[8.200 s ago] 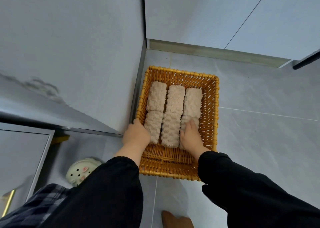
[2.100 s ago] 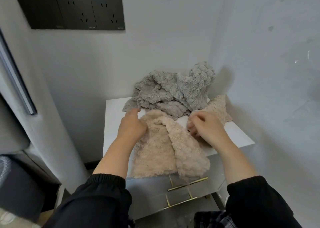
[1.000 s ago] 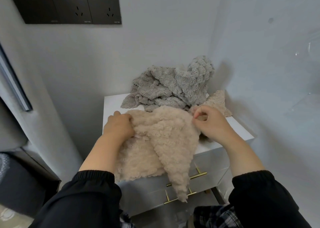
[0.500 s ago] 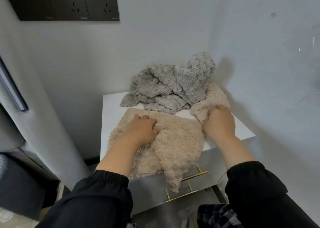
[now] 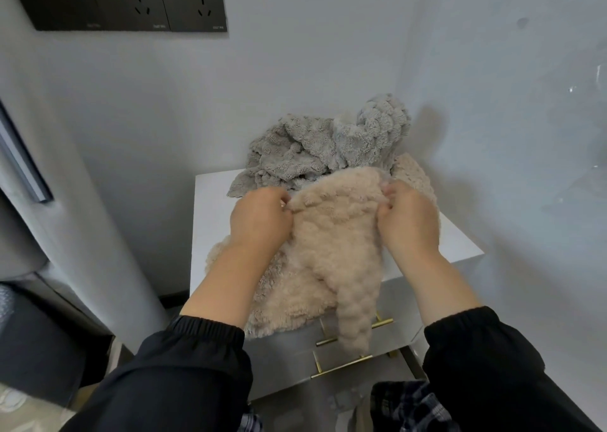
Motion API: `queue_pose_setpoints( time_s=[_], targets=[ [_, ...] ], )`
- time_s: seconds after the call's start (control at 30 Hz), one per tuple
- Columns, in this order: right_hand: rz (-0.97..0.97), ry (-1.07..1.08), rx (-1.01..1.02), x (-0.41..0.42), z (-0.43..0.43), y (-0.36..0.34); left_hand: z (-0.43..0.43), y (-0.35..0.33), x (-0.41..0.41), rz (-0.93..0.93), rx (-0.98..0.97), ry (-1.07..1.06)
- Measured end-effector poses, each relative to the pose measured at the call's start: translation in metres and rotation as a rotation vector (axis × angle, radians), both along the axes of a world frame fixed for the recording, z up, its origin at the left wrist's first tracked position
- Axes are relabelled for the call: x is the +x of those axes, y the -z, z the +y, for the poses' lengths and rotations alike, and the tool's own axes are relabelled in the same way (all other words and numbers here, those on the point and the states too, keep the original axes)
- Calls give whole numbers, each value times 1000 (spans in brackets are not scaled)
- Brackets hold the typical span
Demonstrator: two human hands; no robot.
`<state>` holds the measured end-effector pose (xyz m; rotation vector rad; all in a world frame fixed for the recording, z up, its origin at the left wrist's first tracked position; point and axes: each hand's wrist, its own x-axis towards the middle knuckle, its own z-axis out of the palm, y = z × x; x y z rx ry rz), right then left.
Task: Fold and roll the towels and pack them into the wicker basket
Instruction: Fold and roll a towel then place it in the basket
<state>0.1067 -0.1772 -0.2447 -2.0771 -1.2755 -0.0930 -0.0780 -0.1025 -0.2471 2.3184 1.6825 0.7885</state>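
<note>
On the cabinet top: we see one beige towel (image 5: 335,251) bunched between both hands. Its far edge is lifted off the white cabinet (image 5: 210,208) and its near part drapes over the front edge. One corner hangs as a narrow tail in front of the brass drawer handles (image 5: 354,333).
left hand (image 5: 259,218): back of hand up, at the towel's far-left edge. Fingers are curled in and pinch that edge. Forearm enters from lower left, black sleeve (image 5: 184,366) at mid-forearm.
right hand (image 5: 407,221): back of hand up, mirrored at the far-right edge. Fingers are curled and grip the fabric at the fingertips.
between the hands: the held edge arcs up in a hump.
grey towels (image 5: 322,149): crumpled heap in the wall corner, just behind the hump. We cannot tell whether they touch it.
second beige towel (image 5: 414,175): lies beside the grey heap, behind the right hand, partly hidden.
vs 0.5 s ago: the left hand was lying on the middle of the towel, which was spread flatter. It now sits at the far edge, pinching. The right hand has come in from the far-right corner, so the hands are closer together. The hanging tail reaches lower over the drawers.
vs 8.2 s ago: we were looking down at the wicker basket on the floor, six beige rolls packed in it, both hands on the near rolls.
</note>
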Motion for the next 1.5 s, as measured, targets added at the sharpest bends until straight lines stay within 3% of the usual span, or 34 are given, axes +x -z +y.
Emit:
queue_pose_setpoints(
  time_s=[0.07, 0.23, 0.47, 0.53, 0.67, 0.77, 0.9, 1.13, 1.33, 1.5],
  targets=[
    [35, -44, -15, -4, -3, 2, -4, 3, 2, -40, -23, 80],
    [-44, -117, -129, -8, -10, 11, -13, 16, 2, 136, -92, 294],
    [-122, -447, -438, -21, -18, 23, -18, 29, -18, 313, -243, 268],
    [-162, -412, -432, -19, -18, 23, -18, 27, -23, 320, -227, 231],
    [-176, -327, -415, -16, -15, 19, -19, 23, -32, 165, -153, 64],
    [-150, -286, -318, -17, -11, 18, -12, 31, -36, 150, -105, -13],
    [-126, -256, -217, -18, 2, 17, -2, 34, -43, 196, -182, -89],
    [-193, -200, -372, -13, 34, 30, 29, 29, -46, 202, -308, -155],
    [-290, -121, -346, -4, 48, 38, 42, 30, -52, 43, -178, -243],
    [-374, -82, -472, -8, 56, 32, 48, 30, -51, 103, -298, -219]
  ],
)
